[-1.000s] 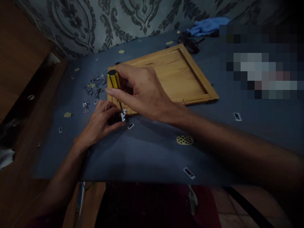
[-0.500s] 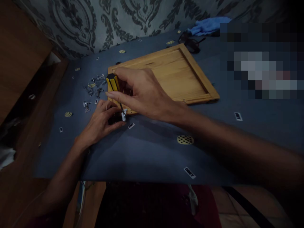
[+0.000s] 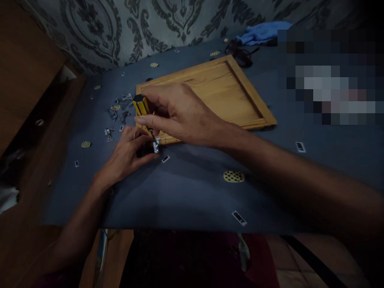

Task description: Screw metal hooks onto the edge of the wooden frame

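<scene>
My right hand (image 3: 177, 114) is closed round a screwdriver (image 3: 141, 105) with a yellow and black handle, held nearly upright over the near left corner of a wooden cabinet door (image 3: 216, 90). The tip points down at a small metal hinge piece (image 3: 155, 146) at that corner. My left hand (image 3: 129, 154) pinches that metal piece and holds it against the door's edge. The door lies flat on a dark blue cloth (image 3: 186, 192).
A heap of loose metal hinges and screws (image 3: 120, 110) lies left of the door. Black glasses (image 3: 240, 54) and a blue rag (image 3: 261, 32) lie at the far right. Patterned wallpaper rises behind. A wooden cabinet (image 3: 21, 72) stands on the left.
The screwdriver's handle has sunk a little and tilted slightly, as my right hand shifted its fingers round it. My left hand has stayed on the metal piece.
</scene>
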Tool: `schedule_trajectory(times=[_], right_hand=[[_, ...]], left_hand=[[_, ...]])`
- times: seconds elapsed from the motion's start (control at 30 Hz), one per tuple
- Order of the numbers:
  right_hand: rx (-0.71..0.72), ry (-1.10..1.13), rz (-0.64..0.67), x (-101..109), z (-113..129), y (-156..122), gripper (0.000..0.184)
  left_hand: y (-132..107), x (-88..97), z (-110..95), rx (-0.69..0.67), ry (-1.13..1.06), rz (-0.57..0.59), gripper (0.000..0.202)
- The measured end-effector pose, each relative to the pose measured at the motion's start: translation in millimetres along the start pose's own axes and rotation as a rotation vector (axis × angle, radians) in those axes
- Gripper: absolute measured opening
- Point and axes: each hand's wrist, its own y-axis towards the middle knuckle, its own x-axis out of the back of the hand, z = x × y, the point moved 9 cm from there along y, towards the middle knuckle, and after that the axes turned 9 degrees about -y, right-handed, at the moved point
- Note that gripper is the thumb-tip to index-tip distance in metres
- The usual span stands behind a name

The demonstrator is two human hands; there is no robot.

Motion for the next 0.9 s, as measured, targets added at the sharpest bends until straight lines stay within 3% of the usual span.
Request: schedule_trajectory(times=[0.27,0.57,0.8,0.9], right_hand=[[-0.002,-0.120,-0.074,1,4,-1,0.031],[-0.057,-0.266,-0.027,-8,3,-1,0.021],[-0.113,-0.135,-0.234,13,5,-3,0.031],[-0.102,-0.154,-0.222,14,6,-3,0.035]], left_hand=[[0,-0.1,2,-0.013,-0.016,-0.027,0.040],[0,2.5,-2,-0.010,-0.012,-0.015,0.039],[-1,0.9,2,-0.002,-0.023,-0.039,0.039],[-1,0.2,2,-0.012,-0.037,-0.042,0.039]])
